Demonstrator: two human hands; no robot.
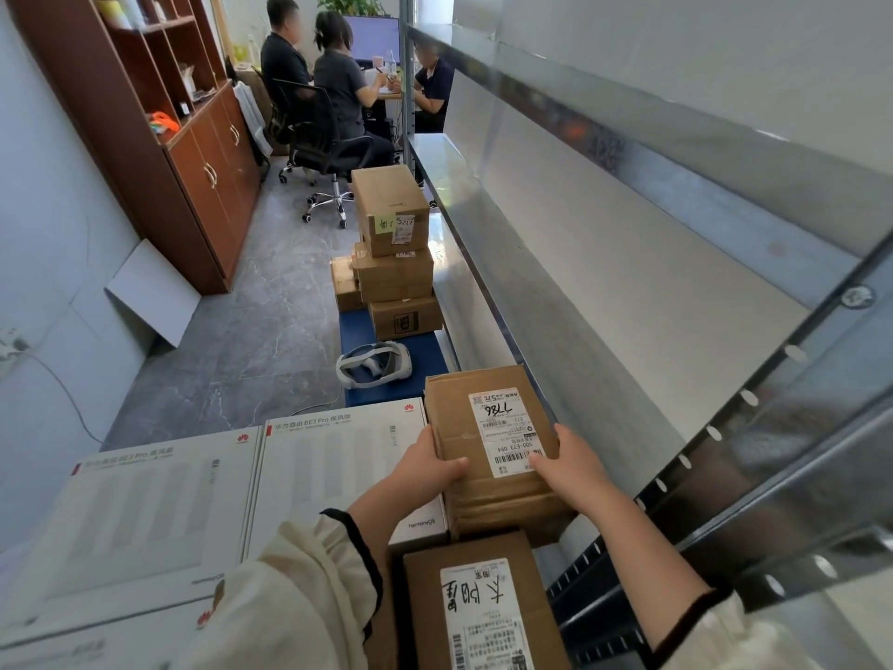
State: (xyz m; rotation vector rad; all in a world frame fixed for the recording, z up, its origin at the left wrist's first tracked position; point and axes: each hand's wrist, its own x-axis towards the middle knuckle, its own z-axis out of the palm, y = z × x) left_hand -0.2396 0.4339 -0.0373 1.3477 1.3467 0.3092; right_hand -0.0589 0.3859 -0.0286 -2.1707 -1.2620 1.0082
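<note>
both hands, left hand (425,469) and right hand (568,464), grip the cardboard box (488,447) between them.

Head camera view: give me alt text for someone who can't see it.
A person's left hand and right hand grip the sides of a labelled cardboard box next to a metal shelf. White boxes lie beside it, a second labelled box sits nearer, and a stack of boxes stands farther back.
</note>
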